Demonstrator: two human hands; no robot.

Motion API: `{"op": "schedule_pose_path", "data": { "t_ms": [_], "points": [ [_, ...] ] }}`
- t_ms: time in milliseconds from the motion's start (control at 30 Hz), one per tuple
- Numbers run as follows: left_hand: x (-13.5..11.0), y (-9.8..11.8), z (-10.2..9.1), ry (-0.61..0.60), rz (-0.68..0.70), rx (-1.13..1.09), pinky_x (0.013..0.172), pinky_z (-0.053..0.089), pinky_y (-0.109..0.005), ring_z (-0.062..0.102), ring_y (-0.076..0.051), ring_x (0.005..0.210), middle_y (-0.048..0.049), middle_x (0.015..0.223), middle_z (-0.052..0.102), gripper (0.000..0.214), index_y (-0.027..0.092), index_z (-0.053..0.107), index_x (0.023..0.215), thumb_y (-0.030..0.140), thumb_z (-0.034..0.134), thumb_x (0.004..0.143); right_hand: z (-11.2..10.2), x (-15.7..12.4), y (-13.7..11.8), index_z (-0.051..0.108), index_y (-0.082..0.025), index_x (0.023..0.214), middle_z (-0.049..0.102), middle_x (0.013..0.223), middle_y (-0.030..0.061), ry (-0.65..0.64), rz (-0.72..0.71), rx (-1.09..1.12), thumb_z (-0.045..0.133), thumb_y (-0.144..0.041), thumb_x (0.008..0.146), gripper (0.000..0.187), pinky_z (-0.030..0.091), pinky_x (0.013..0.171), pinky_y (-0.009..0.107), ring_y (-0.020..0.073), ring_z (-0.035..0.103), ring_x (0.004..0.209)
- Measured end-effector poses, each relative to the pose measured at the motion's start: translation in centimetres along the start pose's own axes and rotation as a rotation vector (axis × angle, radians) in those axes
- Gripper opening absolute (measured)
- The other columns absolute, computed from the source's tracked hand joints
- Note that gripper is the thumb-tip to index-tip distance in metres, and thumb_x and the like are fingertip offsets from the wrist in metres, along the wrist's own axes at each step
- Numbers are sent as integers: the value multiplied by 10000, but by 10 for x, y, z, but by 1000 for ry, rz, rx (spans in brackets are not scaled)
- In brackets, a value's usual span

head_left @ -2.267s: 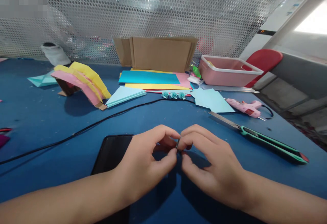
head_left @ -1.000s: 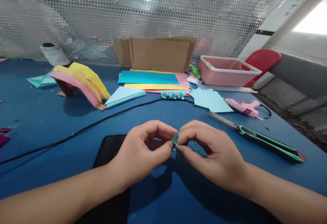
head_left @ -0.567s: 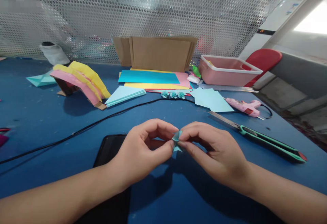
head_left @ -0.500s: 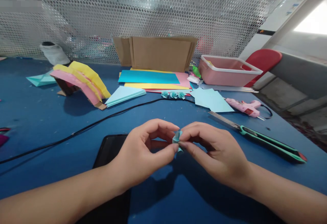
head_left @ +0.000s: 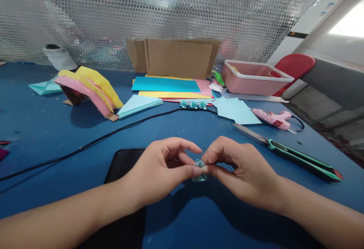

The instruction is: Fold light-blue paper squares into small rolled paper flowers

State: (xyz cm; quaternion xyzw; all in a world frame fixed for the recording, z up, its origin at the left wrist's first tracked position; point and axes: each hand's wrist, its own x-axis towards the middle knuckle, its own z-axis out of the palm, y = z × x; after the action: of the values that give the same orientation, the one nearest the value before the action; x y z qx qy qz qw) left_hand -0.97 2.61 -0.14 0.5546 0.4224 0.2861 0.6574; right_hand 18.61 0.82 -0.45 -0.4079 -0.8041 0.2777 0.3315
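Note:
A small folded light-blue paper piece (head_left: 200, 177) is pinched between both hands above the blue table. My left hand (head_left: 165, 171) holds it from the left with thumb and fingers, the index finger raised slightly off it. From the right, my right hand (head_left: 237, 165) grips its edge between thumb and index finger. Fingertips cover part of the paper. Farther back, three small light-blue paper flowers (head_left: 193, 105) sit in a row. A black phone-like slab (head_left: 125, 165) lies partly under my left forearm.
A utility knife (head_left: 301, 162) with its blade out lies right of my hands. Behind it are a pink glue gun (head_left: 273, 118), light-blue sheets (head_left: 237, 110) and a pink basket (head_left: 256, 84). A black cable (head_left: 113, 132) crosses the table. A yellow-pink paper arch (head_left: 91, 90) stands left.
The paper piece has turned in my fingers and come slightly lower, showing more of its folded face. My left index finger has lifted away from it.

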Motion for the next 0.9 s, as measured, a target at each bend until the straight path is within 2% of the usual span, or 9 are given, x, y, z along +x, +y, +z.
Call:
{"op": "schedule_pose_path", "data": {
  "t_ms": [167,300,400,467,600,667,767,900],
  "points": [
    [-2,-3,0,8,114,181,613,513,-209,624,-107,613,35,663,629,190,178,639,932,168,688,749,1,-1,-1,477,-219,812,578,660,-35,-55,-102,-123,453,-35,817,186,425,504,181,91,504,525],
    [-4,-5,2,16,199,255,637,507,-195,610,-102,654,46,691,588,173,191,600,927,154,652,767,6,-4,0,467,-225,839,601,717,-24,-37,-150,-156,454,-31,828,194,453,559,189,103,555,589],
    [-4,-6,2,43,229,254,618,488,-190,582,-101,669,41,723,564,191,203,613,986,184,634,797,8,-5,0,479,-225,898,625,774,-8,51,-147,-142,464,-68,880,159,485,608,199,110,600,645],
    [-2,-6,2,59,207,194,607,472,-191,559,-98,668,33,748,566,191,205,623,1012,230,628,823,9,-4,0,485,-218,925,613,799,5,127,-124,-150,532,-158,894,82,501,623,218,121,599,666],
    [1,-3,-1,116,134,0,643,460,-180,558,-85,702,28,763,598,108,177,601,868,252,659,816,9,-3,0,483,-211,870,543,754,-10,218,-36,-214,724,-300,781,272,498,577,245,131,547,634],
    [2,-1,-1,131,115,-58,647,462,-177,563,-79,696,41,735,588,146,173,560,798,255,681,803,10,-2,2,491,-213,880,551,750,-17,268,19,-171,709,-271,798,240,509,581,236,123,567,630],
    [3,-1,-1,96,75,-71,676,493,-218,584,-92,694,47,725,578,188,181,524,796,289,678,808,12,-2,4,520,-218,984,610,811,-14,325,42,-50,644,-196,851,184,539,632,203,105,630,670],
    [1,-7,1,58,81,75,684,512,-255,585,-120,742,23,787,572,125,193,536,844,267,636,830,12,-2,5,534,-241,1100,671,946,-3,352,-8,-31,574,-96,870,275,545,700,165,91,675,776]
  ]
}}
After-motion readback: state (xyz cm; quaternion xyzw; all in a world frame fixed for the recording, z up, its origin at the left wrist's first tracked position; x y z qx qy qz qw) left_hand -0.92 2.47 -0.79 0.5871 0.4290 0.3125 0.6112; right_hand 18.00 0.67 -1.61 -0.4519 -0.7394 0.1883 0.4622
